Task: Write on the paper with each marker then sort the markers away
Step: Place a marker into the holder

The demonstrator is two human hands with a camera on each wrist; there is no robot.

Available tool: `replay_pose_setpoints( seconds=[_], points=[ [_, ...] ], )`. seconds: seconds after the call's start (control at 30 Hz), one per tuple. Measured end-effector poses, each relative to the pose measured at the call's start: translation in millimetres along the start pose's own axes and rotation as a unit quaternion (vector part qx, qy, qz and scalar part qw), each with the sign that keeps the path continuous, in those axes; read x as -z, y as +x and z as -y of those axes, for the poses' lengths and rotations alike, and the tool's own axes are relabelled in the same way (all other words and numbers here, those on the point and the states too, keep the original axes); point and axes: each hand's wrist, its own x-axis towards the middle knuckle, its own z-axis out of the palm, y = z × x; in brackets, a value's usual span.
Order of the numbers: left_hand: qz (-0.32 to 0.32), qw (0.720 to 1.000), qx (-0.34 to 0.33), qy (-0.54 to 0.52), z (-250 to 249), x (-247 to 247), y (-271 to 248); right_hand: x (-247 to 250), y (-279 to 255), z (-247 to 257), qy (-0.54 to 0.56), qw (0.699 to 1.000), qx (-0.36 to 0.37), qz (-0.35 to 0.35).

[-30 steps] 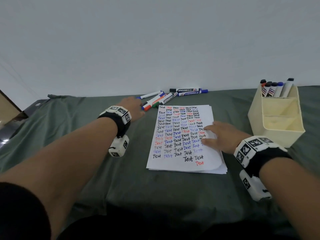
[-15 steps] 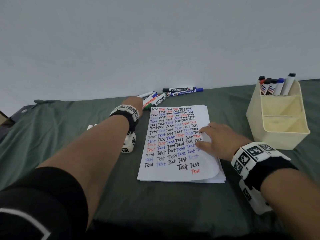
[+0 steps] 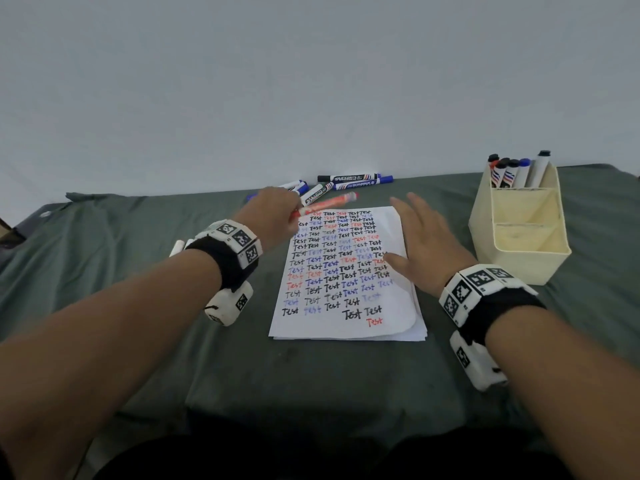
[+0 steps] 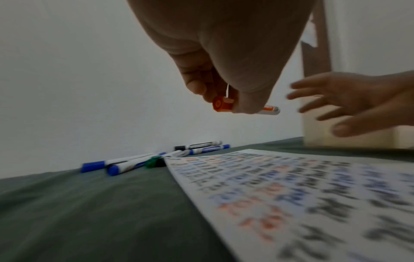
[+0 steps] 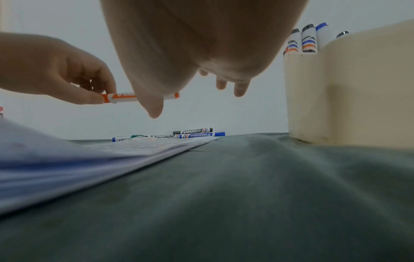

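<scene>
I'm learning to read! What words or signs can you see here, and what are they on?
"Test": handwritten many times in black, blue and red rows on the paper.
"Whiteboard": printed upside down on the blue marker lying on the cloth; its smaller print is too small to read.
The orange marker that the left hand holds: its print is blurred.
Wristbands: square black-and-white code signs, no words.

Green cloth (image 3: pixel 156 341) over the table, plain white wall (image 3: pixel 311 81) behind

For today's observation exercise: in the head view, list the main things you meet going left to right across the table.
left hand holding the orange marker → paper → right hand → cream organiser
</scene>
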Motion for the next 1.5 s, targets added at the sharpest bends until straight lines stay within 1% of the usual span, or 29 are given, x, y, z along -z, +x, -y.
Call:
replay_pose_setpoints(
  seconds=[0.07, 0.1, 0.17, 0.23, 0.27, 0.33, 0.4, 0.47, 0.53, 0.6, 0.7, 0.8, 0.93, 1.0, 1.13, 1.23, 1.3, 1.37, 1.5],
  points=[
    [0.007, 0.998, -0.060, -0.025, -25, 2, -11, 2, -2, 2, -0.034, 0.999, 0.012, -0.025],
    [0.012, 0.995, -0.088, -0.035, -36, 2, -15, 3, -3, 3, -0.044, 0.999, 0.011, -0.024],
    [0.019, 0.991, -0.126, -0.042, -57, -2, -23, 5, -1, 4, -0.055, 0.998, 0.014, 0.019],
    [0.026, 0.990, -0.136, -0.035, -72, -9, -29, 9, 3, 6, -0.061, 0.995, 0.015, 0.072],
    [0.028, 0.991, -0.130, -0.033, -78, -12, -30, 11, 4, 8, -0.064, 0.994, 0.018, 0.086],
    [0.045, 0.992, -0.102, -0.059, -85, -17, -30, 12, 3, 9, -0.051, 0.995, 0.017, 0.084],
    [0.095, 0.987, -0.072, -0.106, -89, -19, -26, 12, 3, 11, -0.032, 0.996, 0.014, 0.085],
    [0.141, 0.983, -0.064, -0.095, -90, -22, -20, 12, 3, 11, -0.037, 0.995, 0.012, 0.097],
    [0.159, 0.982, -0.063, -0.075, -89, -24, -17, 12, 4, 11, -0.041, 0.994, 0.012, 0.104],
    [0.168, 0.980, -0.058, -0.084, -83, -26, -16, 12, 4, 10, -0.038, 0.993, 0.013, 0.107],
    [0.172, 0.978, -0.042, -0.112, -70, -27, -16, 10, 3, 10, -0.023, 0.994, 0.021, 0.105],
    [0.153, 0.979, -0.012, -0.133, -58, -30, -22, 10, 3, 12, -0.022, 0.994, 0.019, 0.107],
    [0.116, 0.971, 0.094, -0.185, -27, -34, -33, 10, 2, 8, -0.020, 0.996, 0.004, 0.091],
    [0.105, 0.974, 0.122, -0.158, -8, -31, -40, 11, 2, 9, -0.023, 0.996, 0.004, 0.087],
    [0.131, 0.978, 0.131, -0.097, 28, -19, -57, 9, 3, 9, -0.025, 0.996, 0.006, 0.081],
    [0.171, 0.980, 0.101, -0.007, 47, -14, -63, 8, 3, 7, -0.022, 0.997, 0.003, 0.072],
    [0.192, 0.978, 0.083, 0.026, 52, -14, -66, 7, 4, 6, -0.023, 0.997, 0.004, 0.069],
    [0.190, 0.978, 0.082, 0.015, 55, -16, -68, 6, 5, 5, -0.021, 0.997, 0.004, 0.070],
    [0.156, 0.977, 0.129, -0.061, 58, -20, -72, 4, 6, 4, -0.022, 0.997, 0.000, 0.070]
  ],
)
